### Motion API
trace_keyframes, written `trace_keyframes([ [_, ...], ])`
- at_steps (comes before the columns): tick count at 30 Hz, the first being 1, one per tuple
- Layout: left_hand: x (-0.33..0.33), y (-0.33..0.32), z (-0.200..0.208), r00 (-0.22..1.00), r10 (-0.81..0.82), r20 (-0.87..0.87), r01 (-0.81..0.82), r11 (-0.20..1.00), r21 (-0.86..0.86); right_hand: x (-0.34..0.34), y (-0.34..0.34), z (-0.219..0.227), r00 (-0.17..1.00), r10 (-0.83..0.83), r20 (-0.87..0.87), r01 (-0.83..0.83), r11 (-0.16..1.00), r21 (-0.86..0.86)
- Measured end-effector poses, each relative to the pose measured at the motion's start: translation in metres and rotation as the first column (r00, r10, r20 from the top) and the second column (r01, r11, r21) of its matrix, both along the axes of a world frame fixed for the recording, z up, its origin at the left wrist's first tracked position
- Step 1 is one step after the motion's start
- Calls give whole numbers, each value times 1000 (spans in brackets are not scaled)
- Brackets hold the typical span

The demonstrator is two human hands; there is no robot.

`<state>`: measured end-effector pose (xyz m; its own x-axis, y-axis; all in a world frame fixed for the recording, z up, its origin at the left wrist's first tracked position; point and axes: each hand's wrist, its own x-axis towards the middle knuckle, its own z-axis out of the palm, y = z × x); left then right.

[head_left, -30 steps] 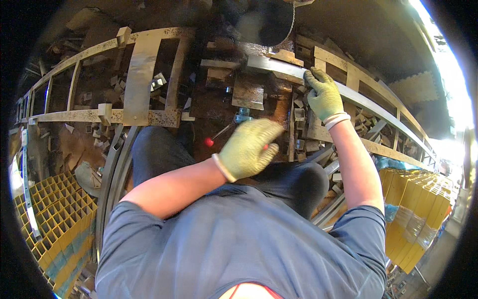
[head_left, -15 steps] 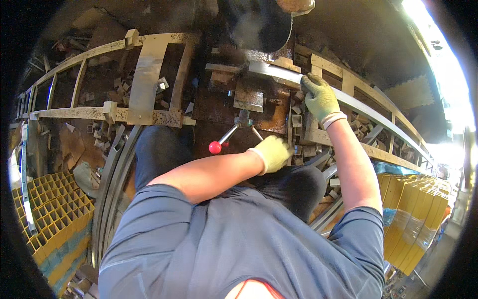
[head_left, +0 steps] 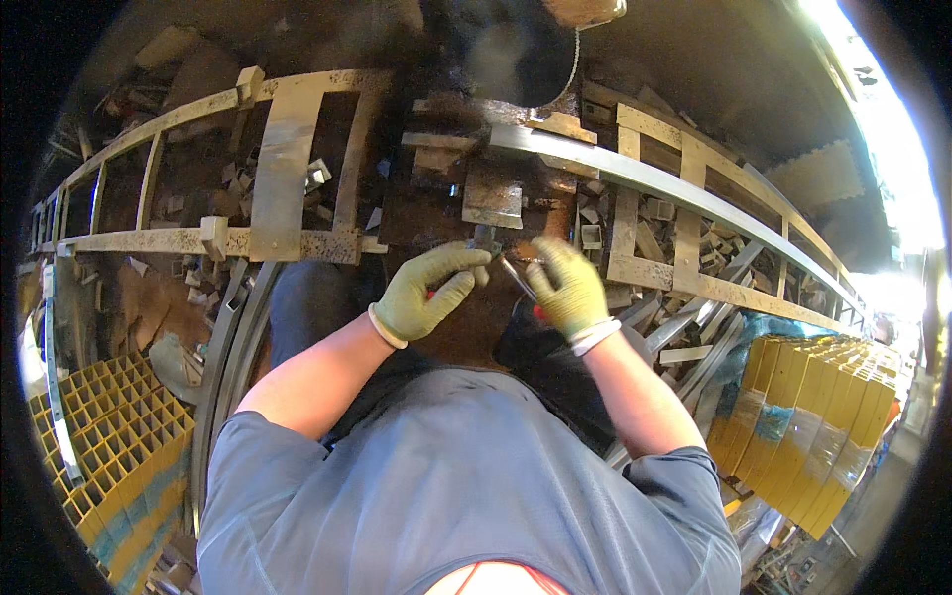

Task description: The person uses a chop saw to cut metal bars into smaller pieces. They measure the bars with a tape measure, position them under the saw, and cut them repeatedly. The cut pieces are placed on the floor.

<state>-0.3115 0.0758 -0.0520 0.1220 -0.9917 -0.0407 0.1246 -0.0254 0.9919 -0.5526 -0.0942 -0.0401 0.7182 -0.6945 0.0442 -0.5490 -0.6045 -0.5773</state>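
Both my hands wear yellowish work gloves and are at the spoked handle of a vise-like machine. My left hand [head_left: 428,290] has its fingers stretched towards the handle's hub [head_left: 485,239], thumb apart; a bit of red knob shows behind it. My right hand [head_left: 569,288] lies against a metal handle rod [head_left: 517,278], fingers apart, with a red knob [head_left: 538,312] beside the palm. Whether it presses the rod I cannot tell. Beyond the hub is a wet metal block [head_left: 493,203]. A long silvery metal bar [head_left: 674,188] lies from the machine out to the right, untouched.
A ladder-like metal frame [head_left: 159,241] stretches left and another frame [head_left: 734,291] right, with tube offcuts beneath. Stacked yellow tubes stand at lower left [head_left: 119,416] and lower right [head_left: 793,426]. Long grey profiles [head_left: 223,357] lie beside my left leg. A dark machine head [head_left: 496,50] overhangs the block.
My right hand has left the silvery bar and come down to the handle. My left hand has moved left and up to the hub. The handle has turned.
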Motion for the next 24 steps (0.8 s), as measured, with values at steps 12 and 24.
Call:
trace_keyframes([
  [12,-17,-17,17,964,58,260,-53,998,-26,7,31,-65,939,19,-342,41,985,168],
  [24,98,-90,17,818,529,-227,-550,835,-34,24,-93,155,927,-239,290,110,911,398],
])
